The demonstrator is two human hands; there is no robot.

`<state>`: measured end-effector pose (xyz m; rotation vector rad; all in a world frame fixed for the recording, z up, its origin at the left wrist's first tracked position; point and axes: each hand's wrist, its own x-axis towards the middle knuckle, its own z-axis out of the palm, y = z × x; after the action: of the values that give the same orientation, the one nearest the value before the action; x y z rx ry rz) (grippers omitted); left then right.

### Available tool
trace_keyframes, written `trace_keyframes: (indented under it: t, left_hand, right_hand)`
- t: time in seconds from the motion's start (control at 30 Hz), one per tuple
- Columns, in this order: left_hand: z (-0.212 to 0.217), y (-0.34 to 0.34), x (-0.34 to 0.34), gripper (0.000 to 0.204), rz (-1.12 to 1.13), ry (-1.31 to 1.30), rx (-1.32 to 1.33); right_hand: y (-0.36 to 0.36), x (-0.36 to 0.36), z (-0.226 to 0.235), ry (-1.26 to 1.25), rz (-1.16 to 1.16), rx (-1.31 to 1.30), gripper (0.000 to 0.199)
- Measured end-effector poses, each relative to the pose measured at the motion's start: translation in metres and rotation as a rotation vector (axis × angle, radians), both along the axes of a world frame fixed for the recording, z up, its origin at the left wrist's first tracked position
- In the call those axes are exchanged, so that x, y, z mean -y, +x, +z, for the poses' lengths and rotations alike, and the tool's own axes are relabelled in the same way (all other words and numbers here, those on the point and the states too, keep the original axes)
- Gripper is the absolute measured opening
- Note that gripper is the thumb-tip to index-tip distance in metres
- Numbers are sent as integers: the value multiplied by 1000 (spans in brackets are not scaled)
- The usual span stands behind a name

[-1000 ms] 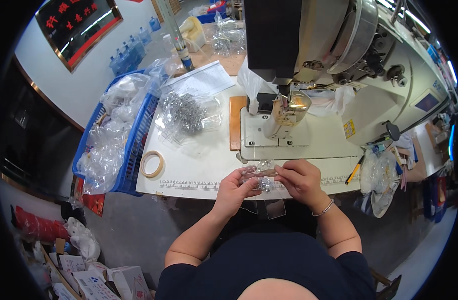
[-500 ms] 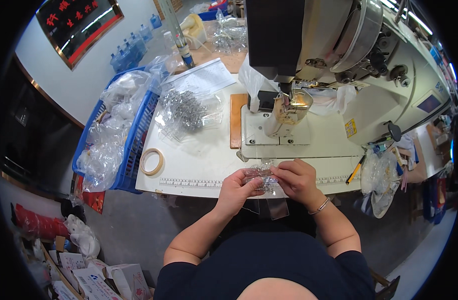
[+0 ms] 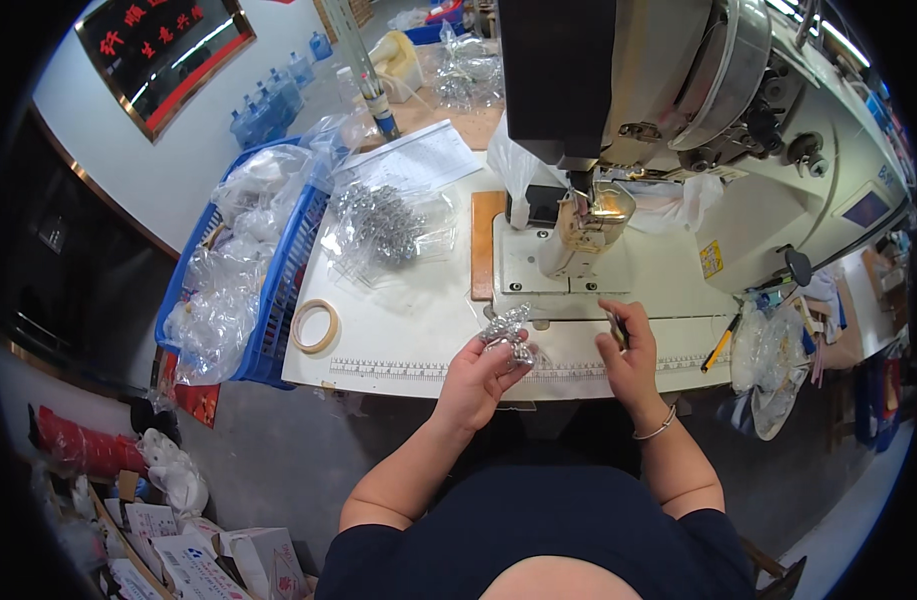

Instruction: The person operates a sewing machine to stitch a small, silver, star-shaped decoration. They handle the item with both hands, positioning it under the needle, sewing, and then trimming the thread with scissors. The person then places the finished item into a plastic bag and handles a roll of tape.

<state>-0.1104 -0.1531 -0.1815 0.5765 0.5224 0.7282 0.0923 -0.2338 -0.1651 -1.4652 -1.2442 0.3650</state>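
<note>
1. The left hand (image 3: 476, 378) is at the near edge of the table (image 3: 408, 330), fingers closed on a small clear plastic bag (image 3: 508, 330) of shiny silver pieces; the bag sits just above the ruler strip along that edge.
2. The right hand (image 3: 628, 355) is a little apart to the right, near the same edge, its fingers pinched on a small dark thing I cannot make out.
3. The sewing machine (image 3: 678, 150) stands across the far right part of the table; its needle area is beyond both hands.
4. A larger clear bag of silver pieces (image 3: 388, 225) lies toward the far left; a tape ring (image 3: 314, 326) rests by the left edge.
5. A blue basket (image 3: 288, 270) full of plastic bags stands against the left edge.
</note>
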Motion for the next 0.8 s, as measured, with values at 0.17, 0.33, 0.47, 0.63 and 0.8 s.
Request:
trace_keyframes:
  t: [0.17,0.33,0.47,0.63,0.8]
  left_hand:
    - [1,1,5,32,164,-233,174]
    - [1,-4,7,28,155,-281,227]
    - [-4,-8,8,26,113,-235,202]
    - [2,-13,10,23,107,-103,58]
    - [-1,-16,5,27,-14,-48,41]
  right_hand:
    - [-11,4,-6,7,102,141,19]
    - [-24,-3,1,-41,137,154,28]
    - [-31,-18,14,-48,222,201,44]
    - [-17,-22,27,-30,541,207,47]
    - [-14,-31,22,-12,579,298,34]
